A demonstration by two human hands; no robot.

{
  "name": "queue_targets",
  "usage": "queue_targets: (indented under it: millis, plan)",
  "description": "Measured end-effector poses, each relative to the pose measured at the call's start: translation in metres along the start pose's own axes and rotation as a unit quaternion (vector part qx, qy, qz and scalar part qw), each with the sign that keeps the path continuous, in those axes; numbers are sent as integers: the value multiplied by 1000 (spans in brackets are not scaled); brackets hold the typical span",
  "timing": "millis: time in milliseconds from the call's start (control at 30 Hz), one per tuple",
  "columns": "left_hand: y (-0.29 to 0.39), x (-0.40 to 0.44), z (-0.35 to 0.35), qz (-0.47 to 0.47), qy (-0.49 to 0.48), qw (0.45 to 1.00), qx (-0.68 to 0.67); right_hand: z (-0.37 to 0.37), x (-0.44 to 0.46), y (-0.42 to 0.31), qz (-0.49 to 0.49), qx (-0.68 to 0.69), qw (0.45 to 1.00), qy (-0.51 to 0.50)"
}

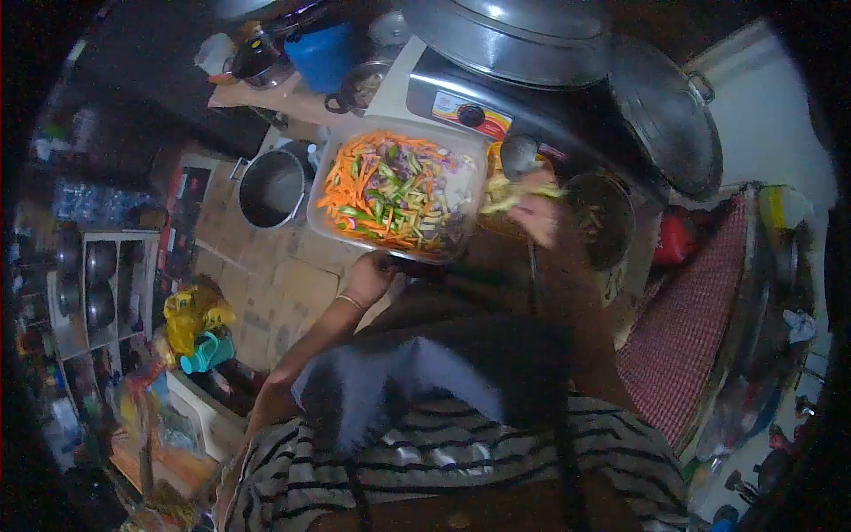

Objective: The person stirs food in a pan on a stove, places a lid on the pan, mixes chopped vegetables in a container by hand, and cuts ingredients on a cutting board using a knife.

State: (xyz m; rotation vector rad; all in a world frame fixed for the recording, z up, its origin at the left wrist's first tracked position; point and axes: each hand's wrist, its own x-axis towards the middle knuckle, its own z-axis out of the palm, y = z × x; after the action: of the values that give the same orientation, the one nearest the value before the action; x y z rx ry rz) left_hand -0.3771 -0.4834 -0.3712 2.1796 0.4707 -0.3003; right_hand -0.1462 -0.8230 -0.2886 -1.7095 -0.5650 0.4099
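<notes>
My left hand (pixel 368 277) grips the near edge of a clear plastic tub (pixel 390 252), its fingers partly hidden beneath it. Inside lie orange carrot strips (pixel 341 186), green pepper slices (pixel 388 174), pale strips and purplish onion pieces, mostly toward the left. Just right of the tub, my right hand (pixel 536 220) is closed around pale vegetable strips (pixel 523 191) and smeared by motion. Behind that hand a yellow container (pixel 496 160) shows in part, with a dark round ladle-like bowl (pixel 521 152) over it.
A gas stove (pixel 425 75) carrying a large metal pot (pixel 514 40) stands ahead. A big round lid (pixel 669 124) leans at right. Left of the tub is an empty metal pot (pixel 273 188). A dark pan (pixel 601 217) and red checked cloth (pixel 683 337) lie at right.
</notes>
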Motion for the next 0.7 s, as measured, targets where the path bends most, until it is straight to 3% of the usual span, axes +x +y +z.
queue_targets:
  millis: [133,300,467,500,600,633,700]
  plan:
    - [13,-5,-6,20,15,1000,-5,-69,-30,8,113,-226,954,160]
    - [11,-1,0,15,-8,1000,0,-89,-40,41,228,-455,838,198]
    - [-3,-1,3,6,-16,1000,4,-6,-6,60,165,-618,741,205]
    - [-1,-2,0,6,-18,1000,4,21,5,64,149,-632,739,182]
    - [5,-7,-7,4,-22,1000,1,109,34,86,133,-633,761,-47]
    - [4,-8,-9,2,-21,1000,0,126,39,89,30,-526,843,-110]
    - [6,-11,-13,1,-20,1000,-7,166,53,91,11,-392,906,-157]
